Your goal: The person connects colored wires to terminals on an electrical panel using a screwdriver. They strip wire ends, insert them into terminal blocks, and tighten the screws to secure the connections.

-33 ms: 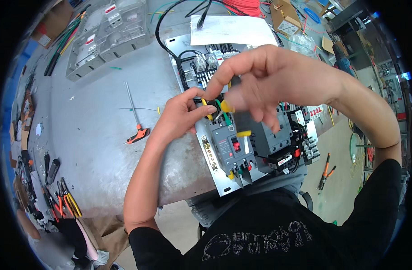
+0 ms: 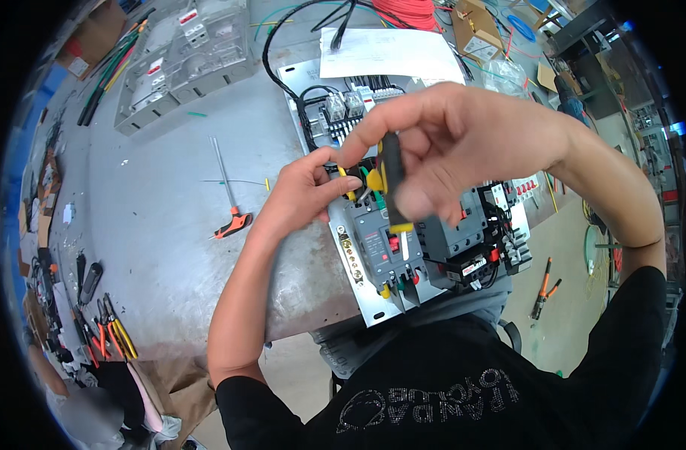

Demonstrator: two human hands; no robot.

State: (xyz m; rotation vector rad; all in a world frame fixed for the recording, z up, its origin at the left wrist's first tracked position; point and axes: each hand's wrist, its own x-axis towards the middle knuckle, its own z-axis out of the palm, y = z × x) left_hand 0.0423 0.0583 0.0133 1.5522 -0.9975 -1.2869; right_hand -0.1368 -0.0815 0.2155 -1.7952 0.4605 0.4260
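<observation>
My left hand (image 2: 301, 193) is closed at the upper end of a grey circuit breaker (image 2: 376, 247), thumb and fingers pinching a wire end with a yellow sleeve (image 2: 350, 196). Beside it stands a wire end with a green sleeve (image 2: 379, 199). Over the breaker, my right hand (image 2: 478, 139) grips a tool with a black-and-yellow handle (image 2: 392, 176). A short, pale strip shows below this handle; the tool's exact kind is unclear. The breaker is mounted on a metal plate (image 2: 348, 262), and my right hand partly hides the parts behind it.
A T-handled driver (image 2: 232, 223) lies left of the plate. Clear plastic boxes (image 2: 185, 71) stand at the far left, and paper (image 2: 391, 54) lies behind the plate. Several pliers (image 2: 114, 330) are at the near left. Another person's arm (image 2: 46, 369) shows at lower left.
My right hand has turned the black-and-yellow tool slightly, and its handle now shows more plainly, a little further left. My left hand keeps its pinch at the same spot.
</observation>
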